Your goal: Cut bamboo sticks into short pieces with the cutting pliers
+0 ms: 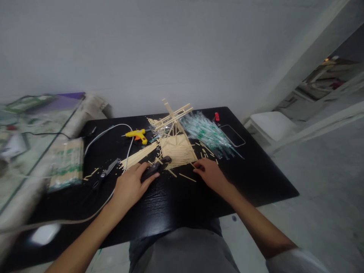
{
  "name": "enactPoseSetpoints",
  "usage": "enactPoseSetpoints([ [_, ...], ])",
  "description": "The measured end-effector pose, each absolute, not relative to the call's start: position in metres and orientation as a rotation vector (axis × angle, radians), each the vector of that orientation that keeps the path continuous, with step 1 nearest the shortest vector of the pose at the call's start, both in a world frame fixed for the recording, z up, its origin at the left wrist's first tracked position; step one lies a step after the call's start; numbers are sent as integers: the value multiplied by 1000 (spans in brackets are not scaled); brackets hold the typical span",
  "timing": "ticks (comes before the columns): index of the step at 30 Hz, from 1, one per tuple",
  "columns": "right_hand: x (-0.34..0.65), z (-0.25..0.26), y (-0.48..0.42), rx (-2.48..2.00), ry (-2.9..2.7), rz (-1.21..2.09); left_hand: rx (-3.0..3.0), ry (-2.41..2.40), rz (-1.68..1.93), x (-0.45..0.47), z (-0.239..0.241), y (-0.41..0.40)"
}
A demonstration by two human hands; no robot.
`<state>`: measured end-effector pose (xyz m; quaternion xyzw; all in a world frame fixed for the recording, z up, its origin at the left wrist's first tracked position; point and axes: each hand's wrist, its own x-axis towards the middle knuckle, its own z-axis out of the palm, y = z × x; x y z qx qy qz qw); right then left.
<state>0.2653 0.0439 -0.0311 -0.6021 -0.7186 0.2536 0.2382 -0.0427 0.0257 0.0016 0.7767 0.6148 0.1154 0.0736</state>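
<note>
A model built of thin wooden sticks stands on a flat stick base at the middle of the black table. My left hand rests on a black hand tool, likely cutters, with its fingers wrapped over the handles. My right hand lies palm down beside the base's right corner, its fingertips curled onto the table among loose sticks; what they pinch, if anything, is hidden. A bundle of long sticks lies just beyond my left hand.
A yellow glue gun with a white cable lies behind the sticks. Scissors are at the left, a pile of clear wrappers, a phone and a small red object at the right. A glass cabinet stands left.
</note>
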Motion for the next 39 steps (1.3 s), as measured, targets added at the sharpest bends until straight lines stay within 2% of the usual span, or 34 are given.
enactPoseSetpoints([
  [5,270,-26,48,-1687,-2018,660,2187,1725,405,-26,11,37],
  [7,263,-6,55,-1543,-1983,713,2161,1650,454,-20,21,47],
  [11,242,51,76,-1138,-1884,1050,2200,1558,562,-9,46,71],
  [16,220,95,98,-1030,-1802,1017,2221,1511,723,-4,78,91],
  [22,208,96,101,-1046,-1703,945,2262,1503,795,-7,92,96],
  [27,206,90,99,-1069,-1795,785,2287,1652,690,-8,91,94],
  [32,205,86,98,-1054,-1730,842,2304,1730,607,-9,89,92],
  [39,203,87,94,-1026,-1746,681,2352,1731,681,-10,92,87],
])
